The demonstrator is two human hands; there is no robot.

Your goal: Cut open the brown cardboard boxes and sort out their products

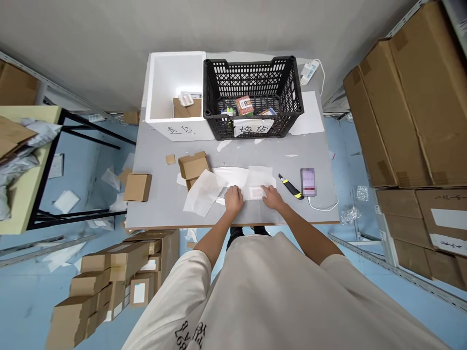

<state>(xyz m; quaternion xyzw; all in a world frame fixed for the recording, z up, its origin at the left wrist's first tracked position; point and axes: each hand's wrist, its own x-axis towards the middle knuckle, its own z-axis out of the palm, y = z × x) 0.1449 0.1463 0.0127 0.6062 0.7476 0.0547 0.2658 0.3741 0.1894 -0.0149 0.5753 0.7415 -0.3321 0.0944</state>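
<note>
A thin white wrapping sheet (260,176) lies on the grey table, with a small flat pale packet (257,193) showing at its lower part. My left hand (234,199) is closed, its curled fingers on the left edge of the sheet. On the other side, my right hand (272,196) pinches the sheet's edge at the packet's right end. The fingertips of both hands are partly hidden. Another loose white sheet (204,193) spreads left of my left hand, overlapping an open cardboard box (193,167).
A black crate (251,127) and a white foam box (178,127) stand at the back, both holding small goods. A utility knife (291,187) and a phone (308,182) with a cable lie right. A small closed carton (137,187) sits left. Stacked cartons (109,265) fill the floor.
</note>
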